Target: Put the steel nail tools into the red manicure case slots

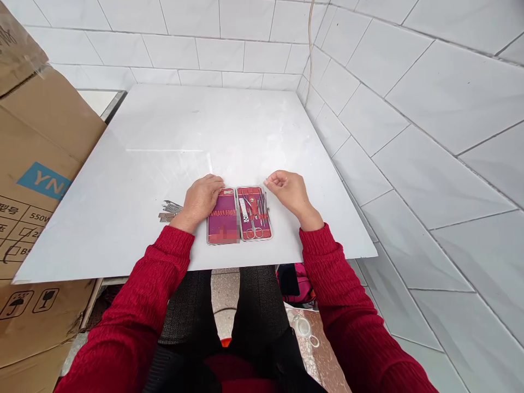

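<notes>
An open manicure case with a purple and red lining lies on the white table. My left hand rests at the case's upper left edge, its fingers closed over that rim. In the case's right half sit small scissors, a nail clipper and several slim metal tools. The left half shows a row of elastic loops without tools. Just past the upper right corner, my right hand is curled with thumb and forefinger pinched; whatever is between them, if anything, is not visible. Several loose metal tools lie left of my left wrist.
The white tabletop reaches back to a tiled wall, with another tiled wall on the right. Cardboard boxes stand against the left side. Under the table's front edge is a pink bag.
</notes>
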A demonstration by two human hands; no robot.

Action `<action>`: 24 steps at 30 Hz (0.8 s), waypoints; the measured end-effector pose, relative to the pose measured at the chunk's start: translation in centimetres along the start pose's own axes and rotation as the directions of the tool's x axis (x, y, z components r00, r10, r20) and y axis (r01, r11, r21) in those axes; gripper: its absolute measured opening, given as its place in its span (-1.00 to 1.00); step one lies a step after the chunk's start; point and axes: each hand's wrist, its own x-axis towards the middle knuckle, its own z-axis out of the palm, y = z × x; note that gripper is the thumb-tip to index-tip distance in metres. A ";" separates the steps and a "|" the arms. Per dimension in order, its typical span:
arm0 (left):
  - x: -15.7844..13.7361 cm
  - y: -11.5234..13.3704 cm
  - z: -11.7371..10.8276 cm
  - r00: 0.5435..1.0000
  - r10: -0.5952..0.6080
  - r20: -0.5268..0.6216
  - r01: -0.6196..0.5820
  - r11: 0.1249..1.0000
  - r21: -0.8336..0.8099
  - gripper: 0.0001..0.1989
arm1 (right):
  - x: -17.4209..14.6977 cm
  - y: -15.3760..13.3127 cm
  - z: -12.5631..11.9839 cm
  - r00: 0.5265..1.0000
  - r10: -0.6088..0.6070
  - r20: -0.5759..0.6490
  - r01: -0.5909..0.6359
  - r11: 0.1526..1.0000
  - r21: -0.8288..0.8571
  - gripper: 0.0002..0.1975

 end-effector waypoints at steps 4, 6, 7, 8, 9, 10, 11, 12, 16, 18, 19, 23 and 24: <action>0.0 0.1 0.1 1.000 0.003 -0.005 -0.003 1.000 -0.003 -0.69 | -3.4 -3.4 1.5 0.969 -0.040 0.242 0.100 0.964 -0.244 -0.66; 0.0 0.1 0.1 1.000 0.009 -0.001 -0.009 1.000 -0.010 -0.68 | -4.5 -4.7 2.3 0.943 -0.010 0.332 0.148 0.909 -0.391 -0.64; 0.0 0.1 0.1 1.000 0.009 0.001 -0.009 1.000 -0.013 -0.68 | -4.9 -5.2 2.7 0.936 0.005 0.351 0.161 0.883 -0.442 -0.64; -0.1 0.0 0.1 1.000 0.007 0.002 -0.007 1.000 -0.014 -0.68 | -5.0 -5.6 3.0 0.933 0.020 0.359 0.167 0.861 -0.481 -0.65; -0.1 0.0 0.2 1.000 0.003 0.001 -0.003 1.000 -0.013 -0.68 | -5.1 -5.9 3.2 0.934 0.032 0.356 0.165 0.846 -0.507 -0.66; -0.1 0.0 0.2 1.000 0.000 0.000 0.000 1.000 -0.010 -0.68 | -5.1 -6.1 3.4 0.936 0.042 0.349 0.158 0.837 -0.523 -0.68; -0.1 -0.1 0.2 1.000 -0.003 -0.001 0.003 1.000 -0.005 -0.69 | -5.1 -6.2 3.5 0.939 0.050 0.341 0.149 0.834 -0.532 -0.69; -0.1 -0.1 0.3 1.000 -0.006 -0.004 0.006 1.000 0.000 -0.69 | -5.1 -6.3 3.5 0.940 0.057 0.337 0.140 0.835 -0.532 -0.71; -0.2 -0.2 0.5 1.000 -0.012 -0.014 0.013 1.000 0.019 -0.70 | -6.5 -5.5 2.9 0.929 0.064 0.365 0.098 0.907 -0.409 -0.72; -0.2 -0.2 0.5 1.000 -0.016 -0.017 0.017 1.000 0.027 -0.70 | -7.8 -4.3 2.1 0.928 0.043 0.370 0.051 0.969 -0.241 -0.72; -0.2 -0.1 0.5 1.000 -0.020 -0.019 0.020 0.999 0.031 -0.70 | -8.3 -3.6 1.7 0.932 0.024 0.363 0.026 0.991 -0.133 -0.74; -0.2 0.0 0.4 0.999 -0.025 -0.020 0.026 0.998 0.050 -0.67 | -9.0 -0.9 -0.8 0.972 0.055 0.230 -0.075 0.994 0.081 -0.73; -0.2 0.0 0.4 1.000 -0.023 -0.016 0.024 0.998 0.055 -0.67 | -8.7 -0.4 -1.4 0.985 0.090 0.148 -0.096 0.995 0.039 -0.74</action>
